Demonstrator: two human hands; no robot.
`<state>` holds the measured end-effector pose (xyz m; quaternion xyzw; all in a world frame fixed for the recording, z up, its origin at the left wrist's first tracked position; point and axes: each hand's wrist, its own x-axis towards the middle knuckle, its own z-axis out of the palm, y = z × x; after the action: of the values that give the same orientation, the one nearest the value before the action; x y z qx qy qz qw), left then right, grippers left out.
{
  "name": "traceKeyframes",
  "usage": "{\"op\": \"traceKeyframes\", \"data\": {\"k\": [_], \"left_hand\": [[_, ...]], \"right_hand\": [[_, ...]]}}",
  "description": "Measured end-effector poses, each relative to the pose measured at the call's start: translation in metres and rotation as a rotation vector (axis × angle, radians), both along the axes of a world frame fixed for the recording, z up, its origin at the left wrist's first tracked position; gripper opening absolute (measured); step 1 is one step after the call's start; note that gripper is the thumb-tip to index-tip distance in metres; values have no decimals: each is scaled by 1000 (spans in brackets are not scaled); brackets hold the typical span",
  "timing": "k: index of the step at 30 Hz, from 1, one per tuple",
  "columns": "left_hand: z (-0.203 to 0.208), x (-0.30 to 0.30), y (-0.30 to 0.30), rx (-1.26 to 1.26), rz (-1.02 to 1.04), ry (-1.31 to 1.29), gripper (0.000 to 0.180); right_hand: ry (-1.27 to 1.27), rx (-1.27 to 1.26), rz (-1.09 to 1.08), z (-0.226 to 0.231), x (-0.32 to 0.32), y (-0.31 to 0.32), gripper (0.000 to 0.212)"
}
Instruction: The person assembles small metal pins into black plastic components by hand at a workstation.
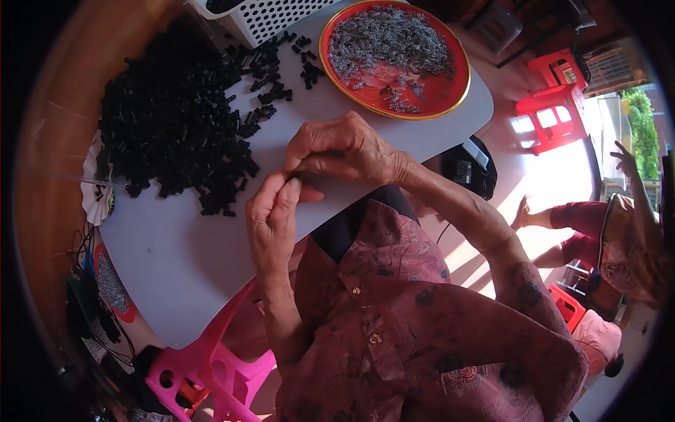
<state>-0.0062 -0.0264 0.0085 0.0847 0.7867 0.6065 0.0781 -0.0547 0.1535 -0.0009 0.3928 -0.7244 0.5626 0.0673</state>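
Observation:
My left hand (273,211) and my right hand (344,151) meet fingertip to fingertip above the near edge of the table. The fingers of both are pinched together, and whatever sits between them is too small and covered to name. Left of my hands spreads a big heap of short black tube-like plastic parts (176,116). Beyond my right hand stands a round red tray with a gold rim (337,82), holding a mass of small silvery metal pieces (394,39) that look like springs.
A white perforated basket (264,24) stands at the table's (183,253) far side. A pink plastic chair (225,373) touches the near left. Red stools (552,116) are on the floor at right, where other people (612,232) are. A second tray of metal pieces (112,285) lies below left.

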Motion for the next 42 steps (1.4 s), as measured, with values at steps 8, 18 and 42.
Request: {"op": "traceKeyframes", "data": {"k": [8,18,42], "left_hand": [[2,5,7,162,219,-61,26],[-8,7,14,132,324,-14,32],[-15,6,11,296,195,-30,30]], "right_hand": [[-114,90,-37,4,7,-7,44],[126,202,-179,-7,11,-10,42],[475,253,-239,-6,18,-15,40]]}}
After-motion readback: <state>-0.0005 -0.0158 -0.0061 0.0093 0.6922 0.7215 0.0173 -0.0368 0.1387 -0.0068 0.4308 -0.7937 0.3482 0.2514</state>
